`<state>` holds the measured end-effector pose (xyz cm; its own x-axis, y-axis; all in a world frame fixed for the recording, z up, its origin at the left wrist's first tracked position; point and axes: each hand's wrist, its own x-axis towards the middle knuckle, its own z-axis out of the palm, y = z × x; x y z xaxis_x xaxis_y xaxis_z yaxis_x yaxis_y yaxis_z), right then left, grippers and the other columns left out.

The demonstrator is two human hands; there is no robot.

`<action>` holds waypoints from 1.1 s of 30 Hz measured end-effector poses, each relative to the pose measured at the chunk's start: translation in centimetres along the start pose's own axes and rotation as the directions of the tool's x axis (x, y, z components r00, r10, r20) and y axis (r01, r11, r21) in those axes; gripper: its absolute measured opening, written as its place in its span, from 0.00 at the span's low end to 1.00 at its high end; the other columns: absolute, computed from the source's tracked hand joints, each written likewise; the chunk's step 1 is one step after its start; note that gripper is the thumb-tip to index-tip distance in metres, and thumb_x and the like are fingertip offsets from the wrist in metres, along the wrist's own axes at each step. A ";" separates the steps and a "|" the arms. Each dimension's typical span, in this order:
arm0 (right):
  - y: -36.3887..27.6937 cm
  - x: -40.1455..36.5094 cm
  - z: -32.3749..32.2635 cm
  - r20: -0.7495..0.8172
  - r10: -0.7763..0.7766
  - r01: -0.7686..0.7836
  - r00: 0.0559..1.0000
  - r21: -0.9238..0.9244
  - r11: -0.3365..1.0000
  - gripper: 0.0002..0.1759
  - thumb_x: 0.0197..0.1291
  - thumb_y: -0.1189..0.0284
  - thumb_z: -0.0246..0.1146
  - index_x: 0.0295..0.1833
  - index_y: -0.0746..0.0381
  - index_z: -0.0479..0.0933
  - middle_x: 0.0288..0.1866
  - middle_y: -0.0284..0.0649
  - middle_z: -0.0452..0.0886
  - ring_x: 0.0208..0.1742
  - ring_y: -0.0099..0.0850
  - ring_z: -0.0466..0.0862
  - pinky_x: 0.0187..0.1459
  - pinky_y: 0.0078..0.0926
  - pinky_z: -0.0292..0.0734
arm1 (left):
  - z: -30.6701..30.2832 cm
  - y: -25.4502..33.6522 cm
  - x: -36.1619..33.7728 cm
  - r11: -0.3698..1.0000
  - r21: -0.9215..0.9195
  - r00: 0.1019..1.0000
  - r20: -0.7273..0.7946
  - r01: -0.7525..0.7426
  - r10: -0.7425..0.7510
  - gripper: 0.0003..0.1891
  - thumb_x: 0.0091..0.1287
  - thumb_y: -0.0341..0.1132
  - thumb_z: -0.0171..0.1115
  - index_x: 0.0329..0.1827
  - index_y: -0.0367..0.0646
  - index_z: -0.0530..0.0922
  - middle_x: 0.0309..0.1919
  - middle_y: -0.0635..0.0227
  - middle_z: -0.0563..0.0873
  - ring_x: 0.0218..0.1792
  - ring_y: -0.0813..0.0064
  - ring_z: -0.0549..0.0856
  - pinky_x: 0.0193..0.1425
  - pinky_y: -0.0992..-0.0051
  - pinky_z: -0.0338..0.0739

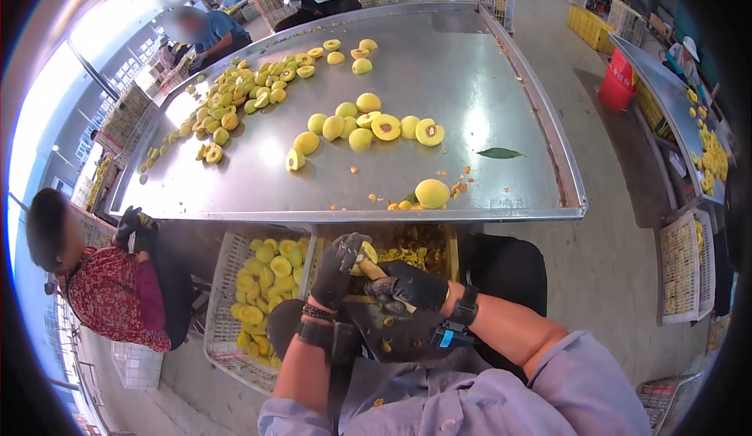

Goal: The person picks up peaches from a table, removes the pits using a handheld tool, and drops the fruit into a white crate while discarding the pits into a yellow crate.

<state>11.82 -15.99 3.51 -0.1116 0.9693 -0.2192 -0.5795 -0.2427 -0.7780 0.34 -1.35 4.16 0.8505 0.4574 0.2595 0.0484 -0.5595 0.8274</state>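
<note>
My left hand (338,270), in a dark glove, is closed on a yellow halved fruit (365,254) in front of the table's near edge. My right hand (407,288), gloved too, is wrapped round a tool with a wooden handle (376,273), whose upper end meets the fruit. Below and beyond the hands is a crate (452,260) with fruit scraps and pits. To the left, a white crate (220,311) holds many yellow fruit halves. On the metal table (423,52) lie whole and halved fruits, with one whole fruit (432,194) near the front edge.
A green leaf (500,153) lies on the table's right part. A co-worker in a red patterned top (110,295) sits at the left. Other people sit beyond the table. A red bucket (617,83) and another fruit-laden table (666,95) are at the right.
</note>
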 end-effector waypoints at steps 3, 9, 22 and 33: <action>-0.6 -0.1 0.5 -0.024 0.011 -0.012 1.000 -0.048 0.999 0.09 0.65 0.70 0.56 0.46 0.63 0.72 0.24 0.27 0.72 0.19 0.14 0.70 0.20 0.12 0.65 | 1.3 -2.3 -0.6 0.970 0.188 0.975 -0.133 -0.153 0.179 0.14 0.66 0.29 0.50 0.52 0.34 0.76 0.45 0.54 0.82 0.46 0.61 0.80 0.51 0.67 0.75; 0.8 0.6 0.5 -0.071 -0.287 0.266 0.955 -0.218 0.939 0.13 0.61 0.76 0.56 0.51 0.66 0.72 0.38 0.33 0.77 0.37 0.19 0.73 0.40 0.22 0.71 | 4.5 -5.1 -0.7 0.964 0.265 0.902 -0.409 -0.025 0.136 0.15 0.69 0.30 0.51 0.55 0.32 0.74 0.42 0.60 0.82 0.40 0.73 0.81 0.44 0.75 0.77; 0.8 -0.2 0.3 -0.134 -0.378 0.302 0.916 -0.388 0.871 0.12 0.59 0.78 0.56 0.50 0.67 0.72 0.34 0.33 0.77 0.34 0.19 0.73 0.35 0.21 0.72 | 4.5 -5.8 -0.5 0.992 -0.086 0.950 -0.290 0.097 -0.118 0.16 0.64 0.30 0.54 0.53 0.32 0.74 0.42 0.55 0.82 0.41 0.62 0.82 0.45 0.68 0.78; 0.7 -0.3 0.6 -0.119 -0.458 0.328 0.881 -0.543 0.773 0.18 0.57 0.76 0.59 0.54 0.67 0.71 0.39 0.44 0.80 0.41 0.35 0.80 0.43 0.31 0.74 | 5.3 -4.5 -0.3 0.995 0.097 0.927 -0.375 0.022 0.016 0.19 0.62 0.29 0.58 0.56 0.31 0.73 0.46 0.51 0.81 0.42 0.56 0.82 0.45 0.66 0.78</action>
<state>10.97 -16.41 3.41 0.2634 0.9602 0.0929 -0.0467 0.1089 -0.9930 2.61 -2.61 -2.32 0.5930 0.6739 0.4407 0.1176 -0.6139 0.7805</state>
